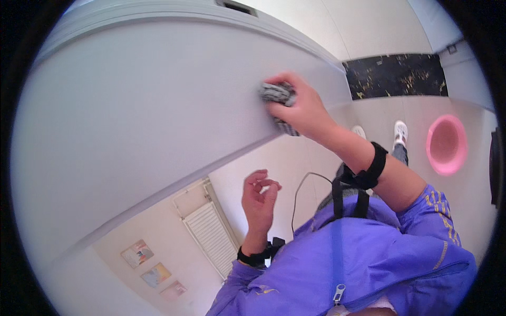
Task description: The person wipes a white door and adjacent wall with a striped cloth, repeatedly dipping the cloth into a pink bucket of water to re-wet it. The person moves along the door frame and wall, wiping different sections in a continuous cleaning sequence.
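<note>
A crumpled grey-and-black striped cloth point(278, 94) is bunched in my right hand point(302, 104), its lower end hanging below the fingers. The cloth is against the broad face of a pale door point(158, 98), near its lower right part in view; the hand is slightly blurred. My left hand point(259, 199) is in the air just off the door's edge, fingers loosely curled and apart, with nothing in it. Both forearms carry black straps.
A pink plastic basin point(446, 145) stands on the tiled floor at the right. Behind the door's foot lies a black marbled threshold point(395, 77). A white radiator point(211, 237) and several small pictures point(156, 274) are on the wall at lower left. A thin cable point(296, 197) hangs beside my body.
</note>
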A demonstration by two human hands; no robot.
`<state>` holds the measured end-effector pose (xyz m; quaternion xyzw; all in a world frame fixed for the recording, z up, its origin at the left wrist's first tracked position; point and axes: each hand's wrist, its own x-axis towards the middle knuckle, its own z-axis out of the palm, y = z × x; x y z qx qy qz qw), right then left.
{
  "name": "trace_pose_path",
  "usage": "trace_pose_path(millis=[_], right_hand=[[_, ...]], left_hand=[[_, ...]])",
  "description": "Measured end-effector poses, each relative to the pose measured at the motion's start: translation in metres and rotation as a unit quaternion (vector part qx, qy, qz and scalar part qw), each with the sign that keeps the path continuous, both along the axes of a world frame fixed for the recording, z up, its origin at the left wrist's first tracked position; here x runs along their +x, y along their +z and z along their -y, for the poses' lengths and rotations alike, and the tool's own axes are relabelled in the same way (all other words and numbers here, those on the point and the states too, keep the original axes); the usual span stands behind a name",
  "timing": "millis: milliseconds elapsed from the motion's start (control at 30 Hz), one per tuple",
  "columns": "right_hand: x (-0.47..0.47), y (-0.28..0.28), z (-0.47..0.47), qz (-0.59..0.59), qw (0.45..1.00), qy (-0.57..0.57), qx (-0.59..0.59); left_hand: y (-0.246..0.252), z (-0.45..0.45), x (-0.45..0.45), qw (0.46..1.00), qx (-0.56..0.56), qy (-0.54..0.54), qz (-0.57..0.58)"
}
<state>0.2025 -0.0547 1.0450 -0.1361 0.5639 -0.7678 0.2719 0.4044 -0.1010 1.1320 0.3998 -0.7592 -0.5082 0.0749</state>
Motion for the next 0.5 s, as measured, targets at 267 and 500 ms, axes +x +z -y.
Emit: trace_pose_path(millis=[267, 500], right_hand=[[-0.018, 0.108, 0.020, -0.207, 0.949, -0.121, -0.205], [-0.001, 0.077, -0.002, -0.301, 0.914, -0.075, -0.262]], left_hand=[[0.016, -0.009, -0.008, 0.999, -0.047, 0.007, -0.023], [0.037, -0.007, 0.004, 0.983, -0.156, 0.059, -0.072]])
